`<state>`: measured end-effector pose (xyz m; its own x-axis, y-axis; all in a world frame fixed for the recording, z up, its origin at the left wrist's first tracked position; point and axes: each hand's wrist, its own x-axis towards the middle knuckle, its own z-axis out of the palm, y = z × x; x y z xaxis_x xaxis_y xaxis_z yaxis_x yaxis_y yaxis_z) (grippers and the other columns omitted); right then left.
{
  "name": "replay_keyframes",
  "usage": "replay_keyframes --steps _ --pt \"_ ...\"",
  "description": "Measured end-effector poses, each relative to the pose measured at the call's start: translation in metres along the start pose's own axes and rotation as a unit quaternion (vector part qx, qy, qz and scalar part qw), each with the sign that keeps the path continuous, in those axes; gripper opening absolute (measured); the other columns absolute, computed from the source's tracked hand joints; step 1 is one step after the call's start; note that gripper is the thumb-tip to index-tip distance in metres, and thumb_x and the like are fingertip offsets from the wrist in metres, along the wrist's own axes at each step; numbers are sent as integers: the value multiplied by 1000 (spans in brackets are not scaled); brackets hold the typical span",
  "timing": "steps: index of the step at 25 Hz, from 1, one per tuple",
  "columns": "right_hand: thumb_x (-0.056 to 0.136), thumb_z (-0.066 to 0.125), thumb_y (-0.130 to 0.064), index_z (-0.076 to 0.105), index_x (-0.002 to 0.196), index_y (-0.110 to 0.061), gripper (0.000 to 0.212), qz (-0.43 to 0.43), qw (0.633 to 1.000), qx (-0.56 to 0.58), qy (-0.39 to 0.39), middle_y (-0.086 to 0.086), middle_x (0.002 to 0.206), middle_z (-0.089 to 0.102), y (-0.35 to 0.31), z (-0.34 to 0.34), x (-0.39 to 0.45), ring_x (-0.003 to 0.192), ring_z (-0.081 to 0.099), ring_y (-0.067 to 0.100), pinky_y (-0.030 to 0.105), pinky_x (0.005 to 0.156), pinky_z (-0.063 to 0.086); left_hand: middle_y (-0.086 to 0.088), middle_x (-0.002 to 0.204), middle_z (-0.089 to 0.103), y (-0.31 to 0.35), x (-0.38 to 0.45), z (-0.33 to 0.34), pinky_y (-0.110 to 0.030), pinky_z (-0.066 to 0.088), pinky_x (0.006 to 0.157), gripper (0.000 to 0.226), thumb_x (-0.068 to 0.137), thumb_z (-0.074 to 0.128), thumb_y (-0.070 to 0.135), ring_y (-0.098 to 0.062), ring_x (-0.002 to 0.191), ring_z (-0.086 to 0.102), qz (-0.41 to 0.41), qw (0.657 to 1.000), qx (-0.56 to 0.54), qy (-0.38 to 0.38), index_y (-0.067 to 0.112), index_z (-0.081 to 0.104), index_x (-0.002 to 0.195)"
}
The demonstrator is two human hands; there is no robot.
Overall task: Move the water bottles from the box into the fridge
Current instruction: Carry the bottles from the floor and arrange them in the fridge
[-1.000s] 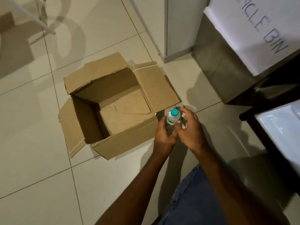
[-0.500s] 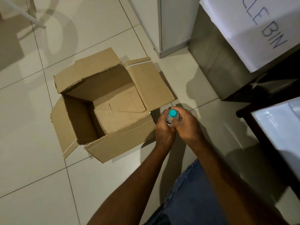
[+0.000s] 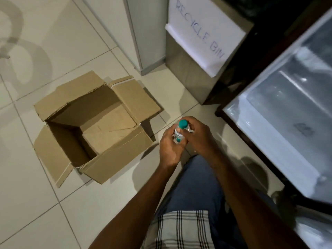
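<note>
Arms: bare to the elbow, no sleeves in view.
Legs: blue denim jeans (image 3: 195,187).
Torso: checked shirt (image 3: 181,230), white with dark lines, at 6 o'clock.

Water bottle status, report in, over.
Both hands, left hand and right hand, grip water bottle. Box looks empty. Fridge open, path unobstructed.

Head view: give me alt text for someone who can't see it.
Both hands, left and right, grip a small teal-capped water bottle above the tiled floor. An open cardboard box with no bottles visible sits to the left; the open fridge is to the right.
</note>
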<state>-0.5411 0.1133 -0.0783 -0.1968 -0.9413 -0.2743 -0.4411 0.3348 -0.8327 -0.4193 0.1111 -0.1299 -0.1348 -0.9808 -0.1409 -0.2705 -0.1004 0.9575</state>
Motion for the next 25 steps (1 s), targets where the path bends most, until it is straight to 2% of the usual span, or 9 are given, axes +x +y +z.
replay_keyframes --steps 2,5,8,11,13,15,18,22,25 --pt "93 70 -33 61 124 -30 32 -6 999 28 21 -17 110 67 -11 -24 -16 105 66 5 13 79 56 23 122 60 21 -8 3 -13 52 86 48 84 75 43 2 110 59 14 1000 1 -17 40 58 129" --pt "92 72 -33 62 127 -26 37 -1 994 72 83 -15 116 65 -27 -59 -44 107 64 3 17 83 57 22 119 62 64 -20 7 -35 56 89 44 82 75 47 -4 107 59 88 994 54 -23 39 60 123" --pt "90 74 -38 62 129 -23 43 -1 986 72 152 -14 115 63 -40 -94 -69 99 61 3 3 69 51 45 111 55 119 -34 14 -15 51 82 33 85 69 57 12 102 56 207 976 45 -59 61 52 113" --pt "90 71 -46 63 126 -27 42 -26 977 52 204 -16 113 65 -54 -137 -97 98 63 4 9 77 54 54 109 48 165 -48 28 2 40 79 31 85 58 69 22 100 52 269 958 29 -95 71 44 112" --pt "90 71 -44 66 120 -27 35 -62 969 52 234 -17 108 68 -63 -166 -114 98 67 6 15 80 58 53 111 48 191 -55 40 0 42 79 37 82 58 72 20 102 53 291 950 18 -116 68 43 116" --pt "89 73 -38 69 112 -25 26 -79 960 86 254 -13 102 72 -72 -195 -130 96 70 11 30 83 62 48 113 52 213 -57 57 -5 46 85 38 85 69 54 16 104 56 332 932 1 -148 58 47 116" --pt "88 76 -37 70 108 -28 23 -105 945 106 292 -11 101 72 -88 -235 -153 95 71 9 35 79 62 32 112 60 249 -57 81 -24 58 85 41 80 77 47 3 104 63 312 932 -28 -180 60 53 111" --pt "88 77 -33 70 110 -23 25 -132 926 114 336 -6 104 73 -111 -291 -186 98 71 14 45 87 61 29 111 60 306 -60 114 -8 50 76 45 75 73 64 5 102 61 370 907 -27 -198 56 55 116" --pt "90 75 -28 70 112 -21 23 -134 916 107 362 -5 107 73 -130 -334 -206 102 70 16 49 92 59 26 109 63 356 -64 139 -13 52 76 50 74 75 61 4 99 62 400 889 -34 -218 44 60 118"
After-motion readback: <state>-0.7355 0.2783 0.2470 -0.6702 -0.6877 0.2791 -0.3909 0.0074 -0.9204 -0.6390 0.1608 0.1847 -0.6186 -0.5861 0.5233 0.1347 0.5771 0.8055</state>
